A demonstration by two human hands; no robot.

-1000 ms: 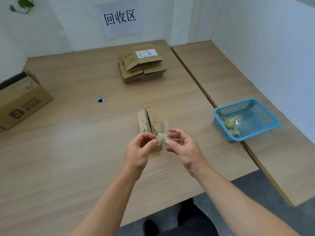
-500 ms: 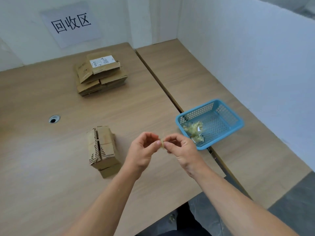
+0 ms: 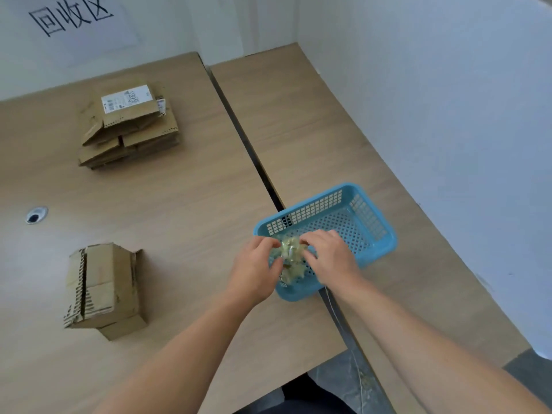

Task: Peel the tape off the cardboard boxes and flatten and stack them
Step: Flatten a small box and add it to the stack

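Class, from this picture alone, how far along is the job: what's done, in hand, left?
Done: a stack of flattened boxes sits farther back. In hand: the left hand and right hand pinch a tape wad over the blue basket. Left: the near box lies apart from that stack.

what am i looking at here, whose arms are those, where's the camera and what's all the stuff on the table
No machine here: these are a person's two bare arms, filmed by one wide camera worn on the head, looking forward and down. The left hand and right hand meet over a blue basket and seem to pinch a crumpled wad of tape between them. On the wooden table stand a small cardboard box, near left, not yet flattened, and a stack of flattened boxes farther back. A paper sign hangs on the wall.
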